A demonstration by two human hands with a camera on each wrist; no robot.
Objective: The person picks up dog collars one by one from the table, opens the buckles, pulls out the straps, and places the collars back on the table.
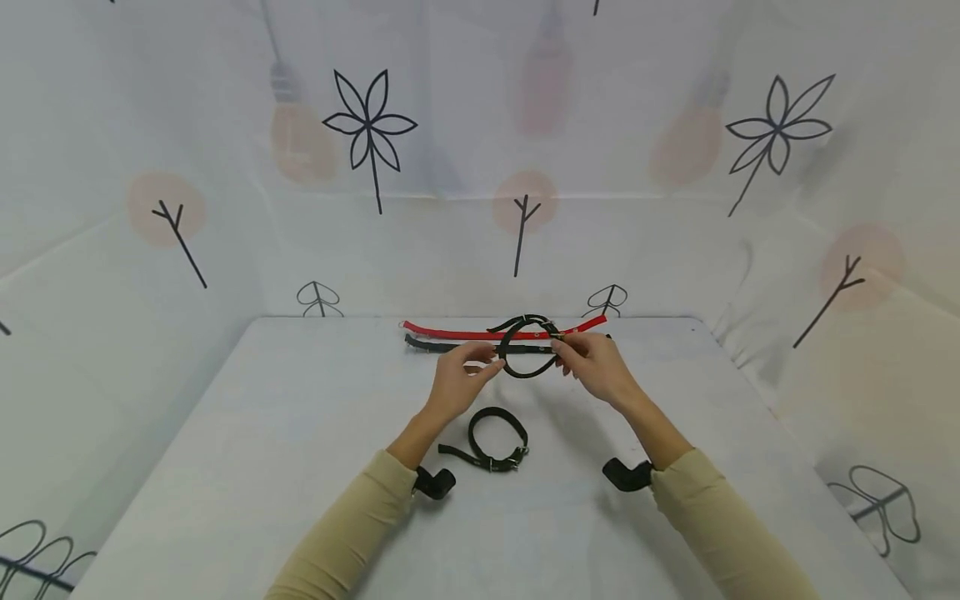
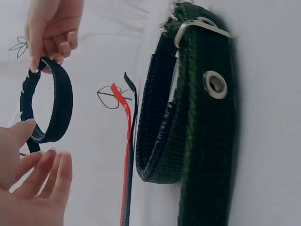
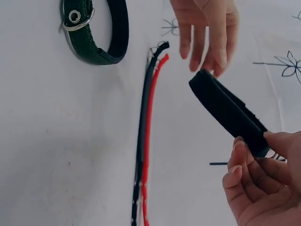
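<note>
Held collar (image 3: pixel 225 110): curled into a loop and held up between the two hands, above the bench (image 1: pixel 262 467).
Right hand (image 1: pixel 597 367): the collar's edge is pinched between thumb and fingers.
Left hand (image 1: pixel 457 383): the fingers are loosely spread at the loop's opposite side, the thumb laid at its edge; whether any firm grip is taken cannot be told.
Lying collar (image 2: pixel 209 132): left looped on the bench, nearer the wearer than the hands.
Red strap (image 1: pixel 457 334) and dark strap (image 1: pixel 431 344): stretched side by side along the far edge.
Step, as judged: the loop is being handled or adjusted.
Good handling: the right pinch should be held steady while the band is guided by the left fingers; twisting is best avoided, and the loop should not be squeezed flat.
</note>
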